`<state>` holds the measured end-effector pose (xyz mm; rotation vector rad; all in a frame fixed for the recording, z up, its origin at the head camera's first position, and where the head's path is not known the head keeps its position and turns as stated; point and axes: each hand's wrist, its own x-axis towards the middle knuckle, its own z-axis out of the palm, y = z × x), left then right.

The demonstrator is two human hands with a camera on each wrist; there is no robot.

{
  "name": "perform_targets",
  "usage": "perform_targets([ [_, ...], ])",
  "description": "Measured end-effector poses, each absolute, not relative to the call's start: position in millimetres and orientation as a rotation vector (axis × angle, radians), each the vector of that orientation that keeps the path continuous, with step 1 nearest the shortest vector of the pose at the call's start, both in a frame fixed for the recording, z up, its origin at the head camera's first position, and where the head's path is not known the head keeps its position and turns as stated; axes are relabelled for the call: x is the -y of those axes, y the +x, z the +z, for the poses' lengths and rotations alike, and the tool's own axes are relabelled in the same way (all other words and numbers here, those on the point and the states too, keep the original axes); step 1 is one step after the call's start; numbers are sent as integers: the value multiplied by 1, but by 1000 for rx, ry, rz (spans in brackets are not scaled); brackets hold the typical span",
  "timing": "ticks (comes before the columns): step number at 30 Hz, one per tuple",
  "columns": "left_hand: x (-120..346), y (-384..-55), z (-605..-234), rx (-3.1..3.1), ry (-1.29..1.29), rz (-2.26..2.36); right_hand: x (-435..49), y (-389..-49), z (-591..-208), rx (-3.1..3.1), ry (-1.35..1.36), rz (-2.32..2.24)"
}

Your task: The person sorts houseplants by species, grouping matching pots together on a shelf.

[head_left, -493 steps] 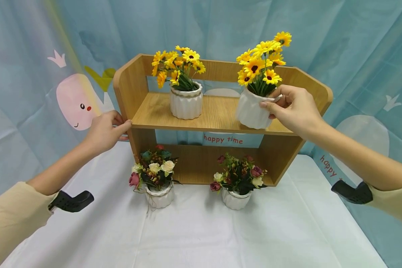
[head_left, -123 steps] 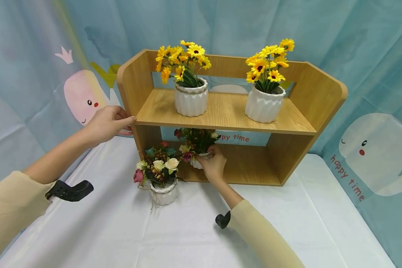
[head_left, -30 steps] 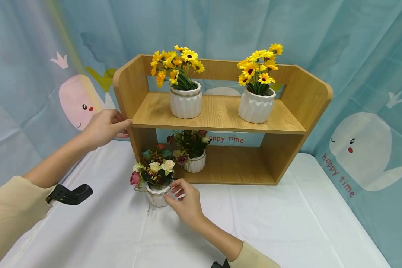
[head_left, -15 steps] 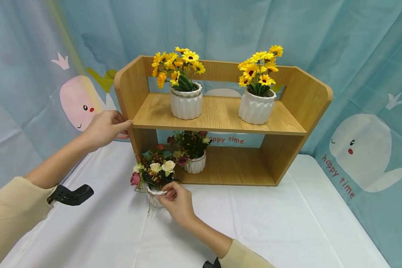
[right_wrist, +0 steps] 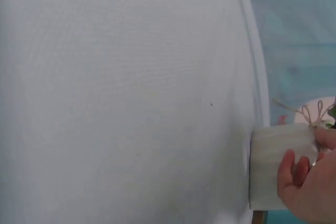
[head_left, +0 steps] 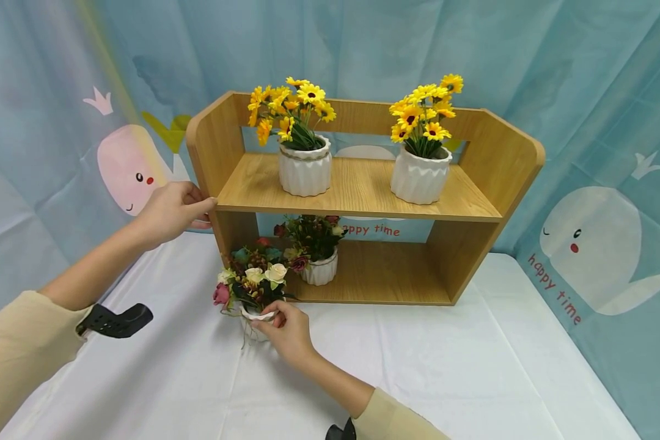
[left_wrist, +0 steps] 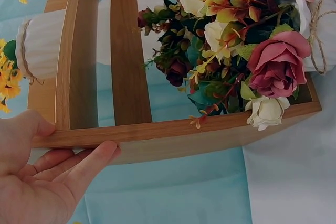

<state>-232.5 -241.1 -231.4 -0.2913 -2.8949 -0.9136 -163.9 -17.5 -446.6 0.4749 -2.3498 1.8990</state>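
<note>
My left hand (head_left: 167,211) grips the left side panel of a two-tier wooden shelf (head_left: 363,183), thumb on the front edge and fingers along the outside in the left wrist view. My right hand (head_left: 288,333) pinches the rim of a white fluted flowerpot (head_left: 253,329) of artificial roses, which stands on the cloth before the shelf's left end. Twine circles this pot, seen also in the right wrist view, where the white pot (right_wrist: 268,166) is partly covered by my fingers. Behind it, a second rose pot (head_left: 320,271) sits on the lower tier.
Two white pots of yellow daisy-like flowers stand on the upper tier, the left pot (head_left: 305,174) and the right pot (head_left: 420,177). A white cloth (head_left: 445,366) covers the table. Blue printed curtains (head_left: 594,122) hang close behind and beside the shelf.
One rose pot was carried from the cloth onto the lower tier and released. My right hand then moved left to the other rose pot and closed on its rim. My left hand stays put.
</note>
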Motion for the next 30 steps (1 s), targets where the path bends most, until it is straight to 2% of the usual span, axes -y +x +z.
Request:
perform_targets([
  [30,241,-234,-231,2899,-285,-927,-22,-167,-436,2475,658,1638],
])
